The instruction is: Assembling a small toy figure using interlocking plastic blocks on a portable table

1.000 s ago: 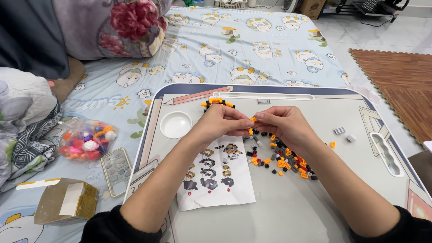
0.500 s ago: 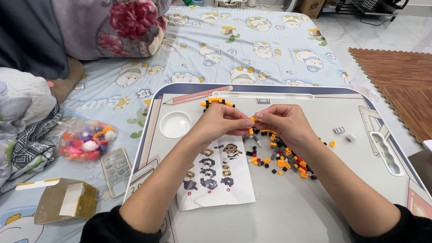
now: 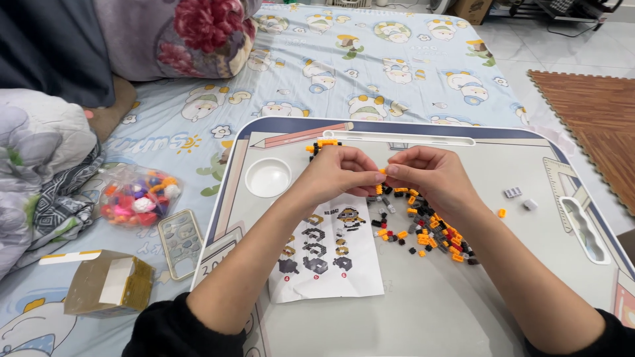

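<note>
Seen from above, centre of the frame: left hand (image 3: 337,173) and right hand (image 3: 430,175) meeting fingertip to fingertip over a pale lap table (image 3: 463,311), pinched together on a tiny orange brick (image 3: 382,171). Left thumb and forefinger closed at the meeting point; right fingers closed likewise on the same spot. Hard to tell which hand bears the piece, so small is it between the tips.

Just below and right of centre, a loose pile of bricks (image 3: 423,228) in orange, black, grey and red, spread across the tabletop under the right wrist. Lower centre, an instruction sheet (image 3: 327,254) lying flat, its left side partly under the left forearm. Above the left hand, a small orange and black assembly (image 3: 322,144) near the table's far edge. Upper left of the table, a round white recess (image 3: 268,177). Right of centre, two grey pieces (image 3: 519,197) lying apart from the pile.

Left of the frame, on a cartoon-print bedsheet (image 3: 370,66): a clear bag of coloured pieces (image 3: 135,197), an open cardboard box (image 3: 109,283).

Judged best for pressing so small a piece: studs lined up squarely before any squeeze, force kept straight and light, wrists steadied on the table, work held over the surface so a slipped brick lands near the pile.
</note>
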